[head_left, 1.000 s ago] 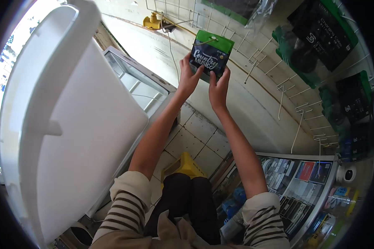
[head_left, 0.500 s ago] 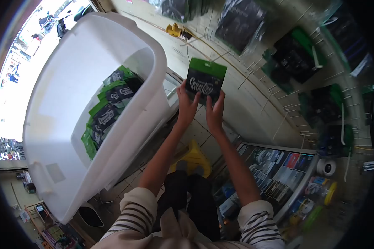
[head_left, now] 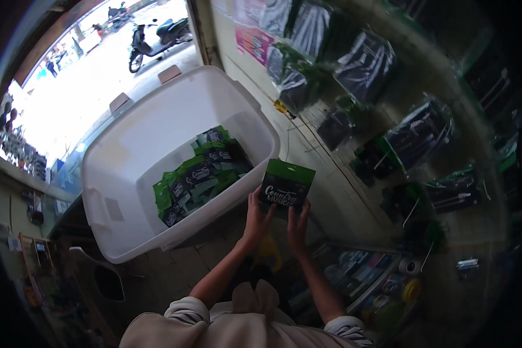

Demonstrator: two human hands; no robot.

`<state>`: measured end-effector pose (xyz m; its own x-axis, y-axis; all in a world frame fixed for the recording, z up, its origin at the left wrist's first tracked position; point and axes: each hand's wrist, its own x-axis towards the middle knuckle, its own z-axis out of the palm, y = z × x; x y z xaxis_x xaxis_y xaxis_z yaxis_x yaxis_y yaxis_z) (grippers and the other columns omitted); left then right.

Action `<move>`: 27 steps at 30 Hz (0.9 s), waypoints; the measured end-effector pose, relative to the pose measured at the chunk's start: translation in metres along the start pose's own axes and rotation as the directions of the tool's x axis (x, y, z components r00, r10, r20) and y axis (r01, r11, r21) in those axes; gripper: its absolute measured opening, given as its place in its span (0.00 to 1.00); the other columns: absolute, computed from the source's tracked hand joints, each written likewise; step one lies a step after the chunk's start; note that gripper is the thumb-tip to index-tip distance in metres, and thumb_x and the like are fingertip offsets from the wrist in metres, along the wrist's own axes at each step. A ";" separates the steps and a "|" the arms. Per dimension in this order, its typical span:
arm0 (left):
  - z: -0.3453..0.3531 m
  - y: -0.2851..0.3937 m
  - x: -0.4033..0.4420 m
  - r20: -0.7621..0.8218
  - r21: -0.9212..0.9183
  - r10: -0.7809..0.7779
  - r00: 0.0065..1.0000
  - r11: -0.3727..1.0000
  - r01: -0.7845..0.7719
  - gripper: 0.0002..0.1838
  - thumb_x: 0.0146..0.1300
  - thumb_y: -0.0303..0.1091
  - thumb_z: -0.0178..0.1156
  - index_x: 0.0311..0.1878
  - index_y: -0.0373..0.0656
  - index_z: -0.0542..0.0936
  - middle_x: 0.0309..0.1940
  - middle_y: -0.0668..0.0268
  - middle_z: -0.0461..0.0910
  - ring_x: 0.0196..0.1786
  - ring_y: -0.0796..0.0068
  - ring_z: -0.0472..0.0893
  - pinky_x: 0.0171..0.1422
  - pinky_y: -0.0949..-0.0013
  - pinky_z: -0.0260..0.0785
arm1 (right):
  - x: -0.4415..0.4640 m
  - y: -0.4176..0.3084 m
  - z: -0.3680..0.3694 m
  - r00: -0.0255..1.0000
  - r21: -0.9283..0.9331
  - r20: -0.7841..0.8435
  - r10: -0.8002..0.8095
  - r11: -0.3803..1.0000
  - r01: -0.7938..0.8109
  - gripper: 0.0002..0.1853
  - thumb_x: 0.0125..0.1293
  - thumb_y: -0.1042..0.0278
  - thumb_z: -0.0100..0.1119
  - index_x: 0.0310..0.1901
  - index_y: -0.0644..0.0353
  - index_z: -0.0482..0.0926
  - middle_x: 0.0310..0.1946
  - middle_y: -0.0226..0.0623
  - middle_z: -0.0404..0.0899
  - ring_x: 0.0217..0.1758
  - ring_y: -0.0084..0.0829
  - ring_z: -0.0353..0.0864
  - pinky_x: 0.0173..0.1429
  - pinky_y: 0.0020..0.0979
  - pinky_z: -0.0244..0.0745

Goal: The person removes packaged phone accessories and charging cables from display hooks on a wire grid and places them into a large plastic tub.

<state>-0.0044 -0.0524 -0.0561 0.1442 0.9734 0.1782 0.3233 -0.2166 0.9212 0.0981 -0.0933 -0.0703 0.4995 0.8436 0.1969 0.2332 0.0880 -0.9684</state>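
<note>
Both my hands hold one black packet (head_left: 286,184) with a green top strip and the printed words "Country Music". My left hand (head_left: 256,213) grips its lower left side, thumb on the front. The lower right corner is pinched by my right hand (head_left: 298,223), also with its thumb in front. The packet is upright, just right of the rim of a large white plastic tub (head_left: 185,232). Inside the tub lies a pile of similar green and black packets (head_left: 200,174). What is behind the held packet is hidden.
Packets in clear plastic (head_left: 362,64) hang from wall hooks on the right. A display case with small boxes (head_left: 354,269) stands low at right, with a white camera (head_left: 410,265) nearby. A chair (head_left: 107,278) is at lower left. Outside the doorway a scooter (head_left: 156,42) is parked.
My view has tilted up and turned, showing more of the street and the tub lower in view. The packet stays in both hands, now appearing lower, against the tub's right rim.
</note>
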 end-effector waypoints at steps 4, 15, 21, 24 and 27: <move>-0.045 0.000 -0.004 -0.091 -0.106 -0.054 0.994 0.993 0.044 0.30 0.52 0.24 0.54 0.58 0.35 0.54 0.50 0.50 0.62 0.54 0.58 0.64 0.58 0.64 0.55 | 0.008 -0.022 0.039 0.977 0.127 0.197 0.082 0.986 -0.109 0.23 0.62 0.65 0.45 0.55 0.66 0.55 0.49 0.49 0.62 0.53 0.37 0.63 0.56 0.33 0.57; -0.176 -0.028 0.017 -0.449 -0.197 -0.171 0.877 0.976 0.089 0.35 0.55 0.25 0.51 0.62 0.35 0.42 0.53 0.48 0.61 0.56 0.60 0.64 0.59 0.66 0.54 | 0.035 -0.082 0.204 0.773 0.077 0.602 -0.202 0.978 0.195 0.23 0.61 0.66 0.48 0.54 0.65 0.56 0.48 0.53 0.62 0.53 0.43 0.63 0.55 0.36 0.58; -0.232 -0.141 0.035 -0.498 -0.029 -0.353 0.792 0.920 0.391 0.42 0.53 0.30 0.55 0.62 0.32 0.37 0.56 0.44 0.54 0.58 0.55 0.61 0.61 0.64 0.52 | 0.041 -0.043 0.309 0.549 -0.136 0.835 0.044 0.982 0.128 0.22 0.56 0.67 0.53 0.49 0.67 0.59 0.43 0.58 0.67 0.48 0.50 0.68 0.49 0.39 0.63; -0.260 -0.162 0.037 -0.384 0.033 -0.602 0.700 0.749 0.662 0.49 0.48 0.38 0.60 0.61 0.29 0.35 0.55 0.37 0.51 0.57 0.43 0.59 0.61 0.60 0.53 | 0.036 0.000 0.346 0.410 -0.314 0.884 0.225 0.935 0.163 0.24 0.54 0.67 0.55 0.48 0.68 0.59 0.41 0.59 0.70 0.46 0.51 0.70 0.48 0.40 0.65; -0.268 -0.203 0.041 -0.332 0.114 -0.768 0.547 0.543 0.832 0.52 0.48 0.45 0.59 0.62 0.34 0.32 0.56 0.35 0.50 0.57 0.40 0.58 0.61 0.55 0.53 | 0.032 0.018 0.372 0.301 -0.400 0.897 0.324 0.884 0.242 0.25 0.52 0.65 0.56 0.48 0.68 0.59 0.41 0.60 0.70 0.47 0.51 0.70 0.49 0.39 0.65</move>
<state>-0.3152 0.0516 -0.1430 -0.4804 0.7237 -0.4954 0.4022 0.6838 0.6089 -0.1925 0.1324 -0.1382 -0.5221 0.7578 -0.3913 0.6610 0.0697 -0.7472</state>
